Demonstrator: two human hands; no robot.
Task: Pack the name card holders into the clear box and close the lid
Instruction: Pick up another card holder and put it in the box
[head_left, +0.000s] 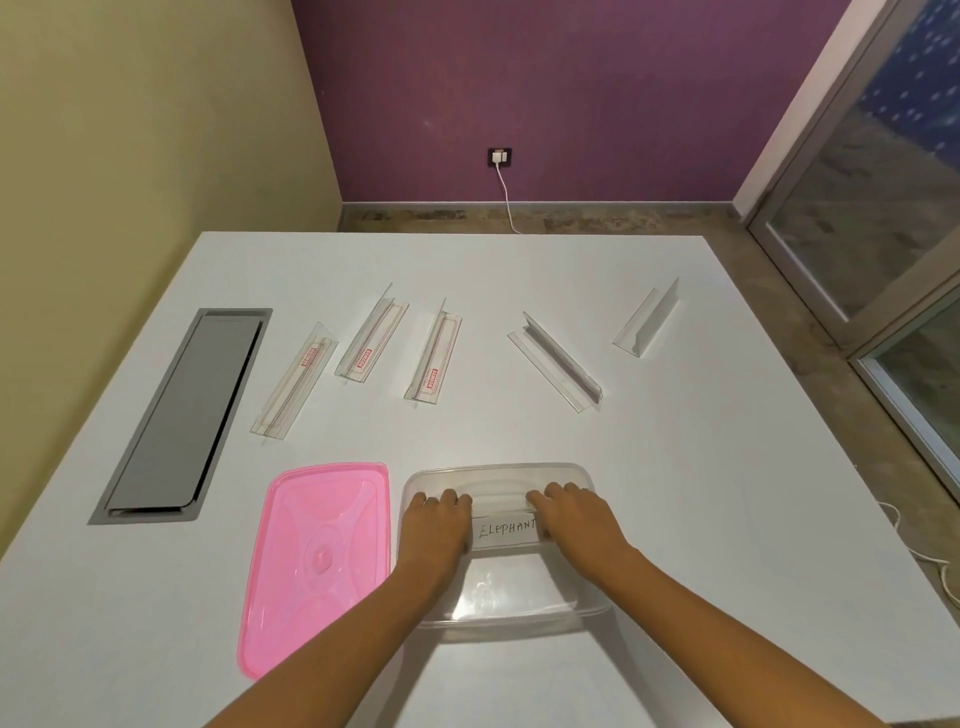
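Clear ELEPHANT card holder is inside the clear box, ends hidden under gripping left hand and right hand.

The table is smooth, matt white. The box at lower centre is clear, glossy plastic. The holder in it is clear plastic too, with a matt white paper card. The lid is shiny, translucent pink plastic. The left holders are clear plastic with red print; the right holders are plain and glossy. The hatch at left looks like matt grey metal. The back wall is rough purple, the floor mottled stone.
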